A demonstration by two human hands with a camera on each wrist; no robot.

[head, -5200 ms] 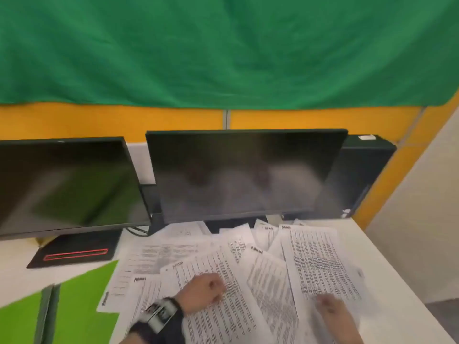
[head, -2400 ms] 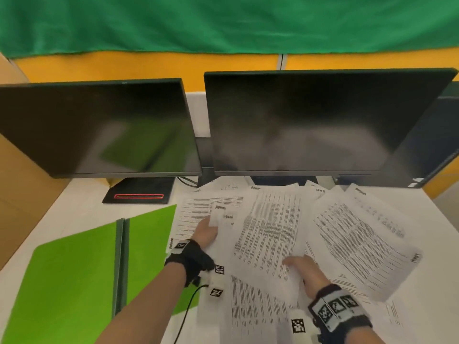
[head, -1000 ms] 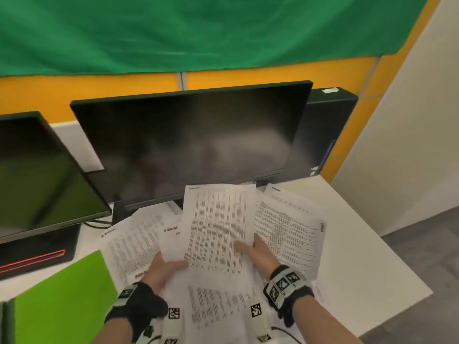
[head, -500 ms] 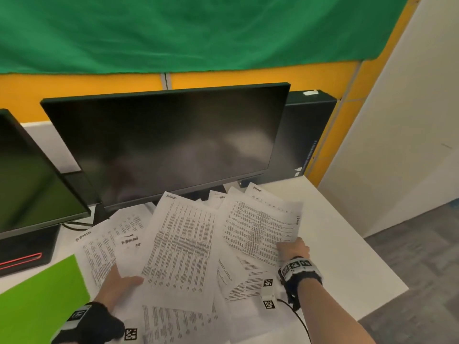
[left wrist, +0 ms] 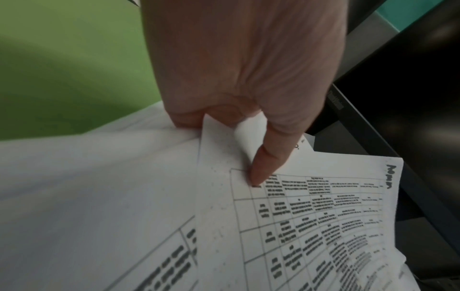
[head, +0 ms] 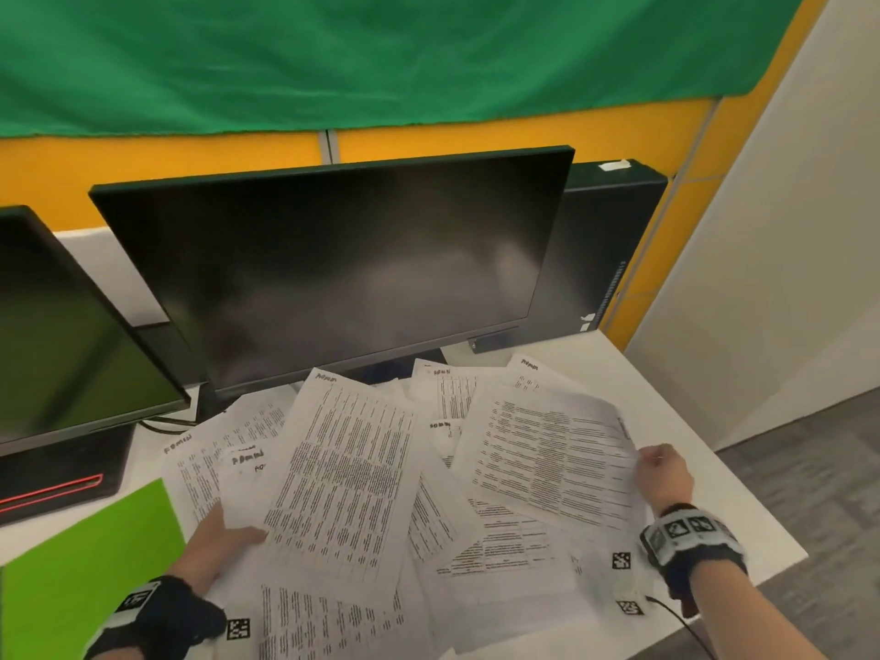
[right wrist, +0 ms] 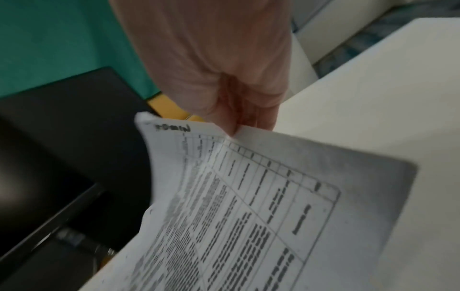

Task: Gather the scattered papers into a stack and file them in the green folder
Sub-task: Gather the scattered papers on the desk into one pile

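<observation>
Several printed papers [head: 428, 512] lie fanned over the white desk [head: 743, 531] in front of the monitors. My left hand [head: 224, 540] grips the left edge of a raised sheet [head: 343, 478], thumb on top; in the left wrist view the thumb [left wrist: 267, 163] presses the sheet [left wrist: 311, 216]. My right hand [head: 662, 469] pinches the right edge of another sheet [head: 547, 464], lifted off the pile; the right wrist view shows that hand [right wrist: 239, 120] pinching the sheet's [right wrist: 248, 206] edge. The open green folder [head: 81, 564] lies at the lower left.
Two dark monitors [head: 352, 269] [head: 57, 335] stand behind the papers, with a black computer case [head: 605, 245] at the back right. The desk edge [head: 762, 564] is close to my right wrist. A thin cable [head: 676, 621] runs from the right wrist strap.
My right hand has moved right and lifted a sheet by its edge. My left hand keeps its hold on the left sheet. The camera view shifted slightly.
</observation>
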